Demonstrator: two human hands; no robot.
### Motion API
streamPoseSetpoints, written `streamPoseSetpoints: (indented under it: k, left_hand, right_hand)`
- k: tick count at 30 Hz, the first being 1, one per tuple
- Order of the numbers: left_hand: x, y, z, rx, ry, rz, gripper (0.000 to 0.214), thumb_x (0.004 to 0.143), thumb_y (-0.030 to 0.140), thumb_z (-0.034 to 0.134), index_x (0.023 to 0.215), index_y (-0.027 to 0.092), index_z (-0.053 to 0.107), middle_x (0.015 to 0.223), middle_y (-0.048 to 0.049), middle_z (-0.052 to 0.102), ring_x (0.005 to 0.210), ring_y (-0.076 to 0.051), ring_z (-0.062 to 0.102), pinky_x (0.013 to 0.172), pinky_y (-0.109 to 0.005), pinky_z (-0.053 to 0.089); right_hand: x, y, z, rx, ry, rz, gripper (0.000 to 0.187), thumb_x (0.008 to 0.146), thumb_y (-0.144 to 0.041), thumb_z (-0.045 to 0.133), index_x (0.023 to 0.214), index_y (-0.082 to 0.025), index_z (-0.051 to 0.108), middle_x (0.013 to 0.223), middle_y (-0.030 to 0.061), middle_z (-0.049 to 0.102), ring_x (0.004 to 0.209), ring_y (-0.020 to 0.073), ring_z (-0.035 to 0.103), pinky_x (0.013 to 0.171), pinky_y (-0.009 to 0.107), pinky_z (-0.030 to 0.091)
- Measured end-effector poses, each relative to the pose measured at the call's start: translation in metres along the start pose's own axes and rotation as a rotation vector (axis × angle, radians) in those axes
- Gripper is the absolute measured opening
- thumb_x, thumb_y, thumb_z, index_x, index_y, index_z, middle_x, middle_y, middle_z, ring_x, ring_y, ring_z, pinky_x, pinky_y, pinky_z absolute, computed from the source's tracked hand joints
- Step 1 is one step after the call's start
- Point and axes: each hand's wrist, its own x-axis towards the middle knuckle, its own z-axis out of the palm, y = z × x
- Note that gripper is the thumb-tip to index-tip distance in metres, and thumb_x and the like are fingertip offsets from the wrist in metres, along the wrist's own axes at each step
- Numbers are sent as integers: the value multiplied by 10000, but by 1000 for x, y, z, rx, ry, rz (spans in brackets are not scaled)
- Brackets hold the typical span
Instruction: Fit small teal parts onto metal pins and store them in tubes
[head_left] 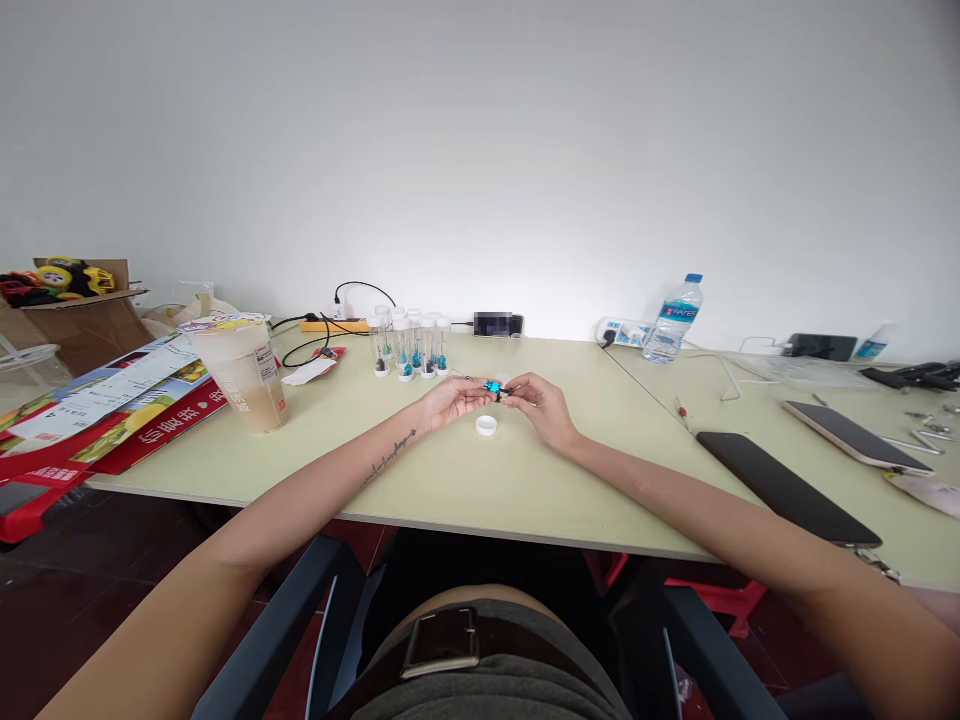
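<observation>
My left hand (454,400) pinches a small bright blue and black piece (493,387); it is too small for me to name its kind. From the other side, my right hand (545,405) has its thumb and fingertips closed on the black end of the same piece. Both hands are just above the table, their fingertips nearly meeting. Below them a round white cap (486,426) lies on the table. Behind the fingers stands a faint clear tube (507,352). Several clear tubes (406,345) with white ends are grouped to the left, with small blue or dark pieces inside.
A tall drink cup (244,380) stands left, beside a red printed box (157,425). At the back are a phone (498,324), a power strip (622,332) and a water bottle (675,318). A long black case (784,485) and another phone (855,437) lie right.
</observation>
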Motion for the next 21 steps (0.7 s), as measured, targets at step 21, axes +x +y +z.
streamPoseSetpoints:
  k: [21]
  left_hand:
    - [3, -3, -4, 6, -19, -6, 163, 791, 89, 532, 905, 44, 639, 797, -118, 684, 722, -115, 643, 741, -190, 496]
  right_hand:
    - [-1, -2, 2, 72, -1, 63, 276, 689, -396, 655, 864, -200, 571, 758, 9, 635, 634, 150, 618, 644, 319, 503]
